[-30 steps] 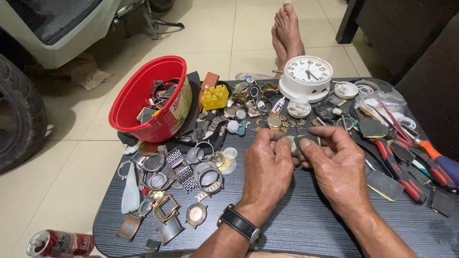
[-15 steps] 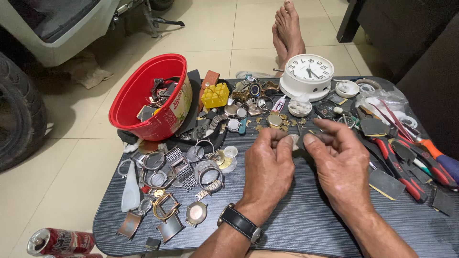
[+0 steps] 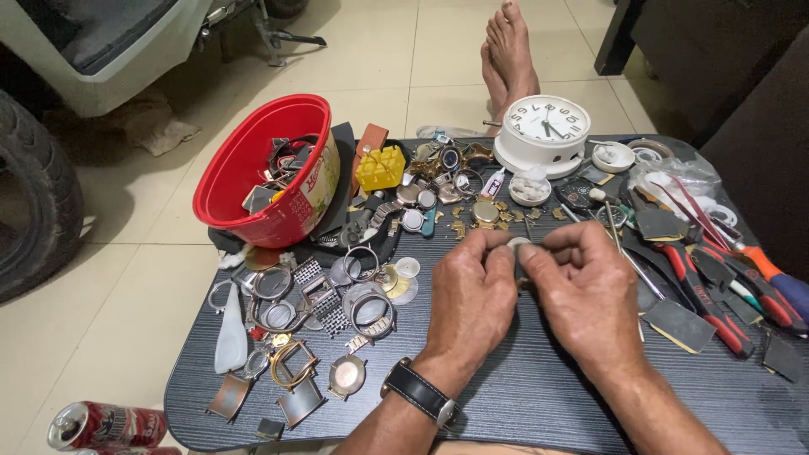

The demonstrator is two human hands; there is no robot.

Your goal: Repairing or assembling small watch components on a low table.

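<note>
A small round watch part (image 3: pixel 517 244) sits pinched between the fingertips of both my hands, just above the table (image 3: pixel 539 396) near its middle. My left hand (image 3: pixel 472 297) and right hand (image 3: pixel 581 291) close on it from either side, equally near. Watch cases (image 3: pixel 337 295) lie left, a clock (image 3: pixel 546 131) far, pliers (image 3: pixel 716 295) right.

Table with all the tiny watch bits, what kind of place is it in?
Probably a home watch-repair spot set up on the floor. A low dark table is strewn with watch cases; a red bowl holds more parts. Pliers lie nearby, and both hands pinch a small round part.
</note>
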